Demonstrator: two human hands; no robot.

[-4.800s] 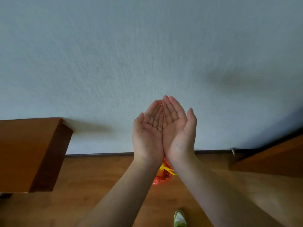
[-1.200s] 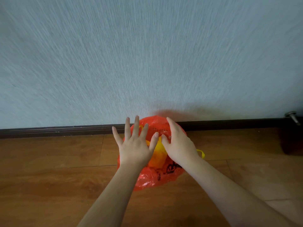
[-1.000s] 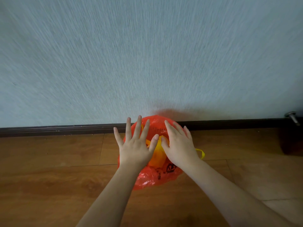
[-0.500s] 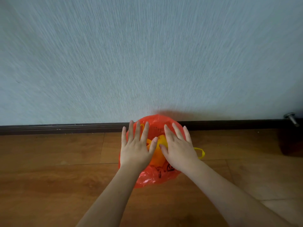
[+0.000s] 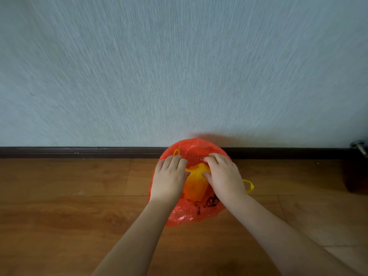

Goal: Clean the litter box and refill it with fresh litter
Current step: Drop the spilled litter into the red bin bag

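Observation:
An orange-red plastic bag point(image 5: 191, 214) with black print sits on the wooden floor against the wall. It bulges round, and a yellow bag point(image 5: 196, 182) lies in its open top. Yellow handle loops stick out at the upper left point(image 5: 176, 151) and at the right point(image 5: 250, 186). My left hand point(image 5: 170, 176) and my right hand point(image 5: 224, 174) are on top of it side by side. Their fingers curl down into the opening and their thumbs pinch the yellow bag between them. No litter box is in view.
A dark baseboard point(image 5: 79, 152) runs along the pale textured wall. A metal door stop point(image 5: 360, 149) sticks out at the far right above a dark object point(image 5: 356, 176). Wooden floor planks spread left and right of the bag.
My hands came down from cupped in the air onto the bag. Their spread, straight fingers have now curled in and taken hold of the yellow bag at the opening.

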